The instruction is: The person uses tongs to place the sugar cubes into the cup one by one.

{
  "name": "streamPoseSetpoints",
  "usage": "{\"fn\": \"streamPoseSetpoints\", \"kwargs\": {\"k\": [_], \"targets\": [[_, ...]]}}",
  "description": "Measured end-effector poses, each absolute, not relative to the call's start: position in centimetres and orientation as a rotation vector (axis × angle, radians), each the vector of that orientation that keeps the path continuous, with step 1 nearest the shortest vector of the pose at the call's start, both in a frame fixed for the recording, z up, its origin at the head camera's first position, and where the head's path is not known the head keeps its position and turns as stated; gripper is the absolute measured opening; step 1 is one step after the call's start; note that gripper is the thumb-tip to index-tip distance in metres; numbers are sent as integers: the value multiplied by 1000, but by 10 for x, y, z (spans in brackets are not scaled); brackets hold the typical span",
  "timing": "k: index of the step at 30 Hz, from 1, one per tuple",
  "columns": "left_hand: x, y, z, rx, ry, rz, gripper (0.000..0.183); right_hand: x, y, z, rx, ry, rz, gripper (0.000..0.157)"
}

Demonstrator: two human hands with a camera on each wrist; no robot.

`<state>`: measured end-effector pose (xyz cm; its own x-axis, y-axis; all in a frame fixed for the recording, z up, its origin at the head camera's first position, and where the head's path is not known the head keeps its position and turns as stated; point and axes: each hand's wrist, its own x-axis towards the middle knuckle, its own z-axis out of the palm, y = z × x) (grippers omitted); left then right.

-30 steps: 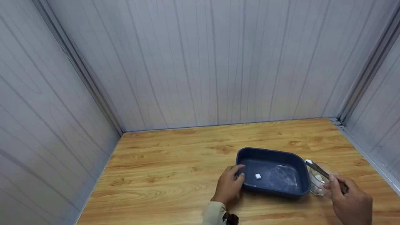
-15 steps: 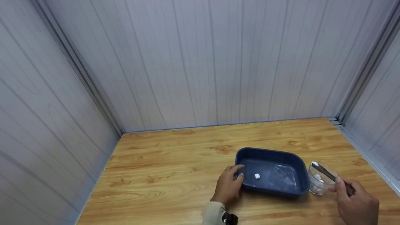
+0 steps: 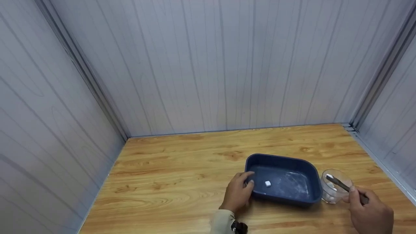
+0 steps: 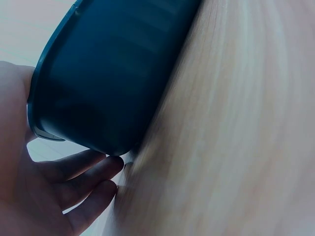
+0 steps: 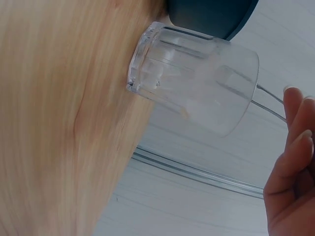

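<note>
A dark blue rectangular dish (image 3: pixel 282 162) stands right of the middle, one white cube (image 3: pixel 267 184) on its floor. My left hand (image 3: pixel 235 193) holds its left end, index finger and thumb over the rim. In the left wrist view the other fingers (image 4: pixel 96 179) curl beneath the rim at that end. To the dish's right is a clear glass (image 5: pixel 197 83) with several white cubes (image 3: pixel 331 193) inside. My right hand (image 3: pixel 370 209) grips slim tongs (image 3: pixel 341 185), their tips at the glass's mouth with a white cube (image 3: pixel 329 176) at them.
White powder (image 3: pixel 294 182) marks the right part of the dish's floor. The wood-grain table (image 3: pixel 182 169) extends far to the left. Pale panel walls (image 3: pixel 208 65) enclose it at the back and on both sides.
My right hand has moved slightly right, taking the tongs and cube from the dish's right rim to the glass's mouth. The left hand and dish have stayed put.
</note>
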<state>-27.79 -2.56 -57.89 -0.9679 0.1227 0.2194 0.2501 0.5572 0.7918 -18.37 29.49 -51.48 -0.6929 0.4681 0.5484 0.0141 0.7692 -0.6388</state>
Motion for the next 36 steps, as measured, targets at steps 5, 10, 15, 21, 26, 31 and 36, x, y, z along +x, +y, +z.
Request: {"fn": "streamPoseSetpoints", "kwargs": {"k": [5, 10, 15, 21, 26, 31, 36], "targets": [[-279, -23, -578, -319, -2660, -1376, 31, -184, 299, -516, -360, -2265, 776, 20], [-280, -21, -577, -316, -2667, -1389, 31, -183, 299, -515, -438, -2337, 773, 22], [-281, -22, -578, -301, -2675, -1397, 31, -185, 298, -516, -436, -2372, 778, 22], [-280, -25, -580, -293, -2659, -1392, 31, -186, 294, -516, -422, -2432, 794, 27], [-280, -24, -579, -303, -2663, -1390, 31, -184, 296, -517, -443, -2419, 807, 25], [-280, -25, -579, -307, -2654, -1373, 31, -184, 297, -518, -456, -2384, 818, 24], [-279, -25, -578, -308, -2658, -1370, 30, -183, 295, -517, -447, -2332, 823, 24]]}}
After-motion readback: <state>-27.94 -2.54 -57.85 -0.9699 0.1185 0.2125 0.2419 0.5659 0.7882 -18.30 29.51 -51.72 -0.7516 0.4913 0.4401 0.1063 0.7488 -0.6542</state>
